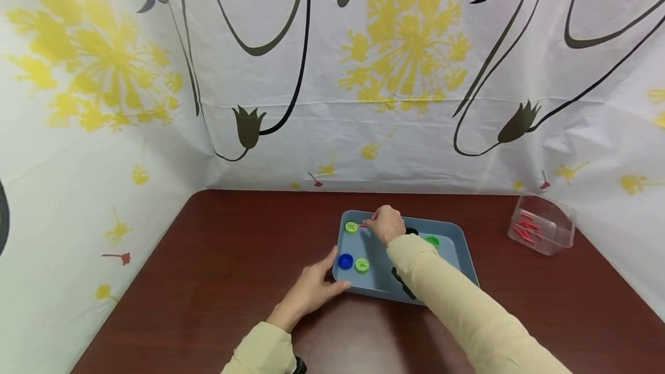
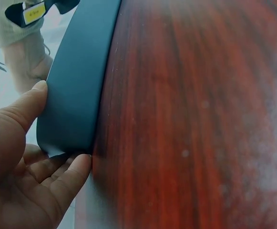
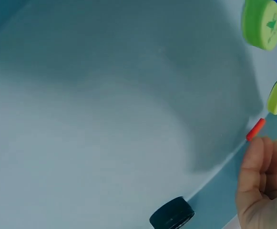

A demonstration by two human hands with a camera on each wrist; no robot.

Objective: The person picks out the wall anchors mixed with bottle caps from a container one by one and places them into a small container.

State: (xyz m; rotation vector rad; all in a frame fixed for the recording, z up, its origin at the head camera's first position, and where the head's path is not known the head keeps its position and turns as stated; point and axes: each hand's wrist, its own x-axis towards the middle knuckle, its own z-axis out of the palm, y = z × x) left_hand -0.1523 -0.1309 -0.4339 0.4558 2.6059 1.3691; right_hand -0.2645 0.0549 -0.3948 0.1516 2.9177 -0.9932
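A blue-grey tray (image 1: 381,290) lies on the table with its near left corner in my left hand (image 1: 307,290). The left wrist view has the thumb on the tray's side and fingers (image 2: 74,174) curled at its underside. Over the far left part of the tray, my right hand (image 1: 385,225) reaches to a small red stick (image 3: 256,129). Its fingertips are right at the stick, while the thumb stands apart. Close to the stick sits a green bottle cap (image 1: 351,227). A blue cap (image 1: 345,261) and another green cap (image 1: 362,265) are nearer the left hand.
Beyond the right forearm, a green cap (image 1: 432,240) and a black cap (image 3: 171,213) also sit in the tray. A clear plastic box (image 1: 558,229) with several red sticks (image 1: 527,228) stands at the table's right. A patterned sheet (image 1: 322,149) hangs behind the table (image 1: 208,281).
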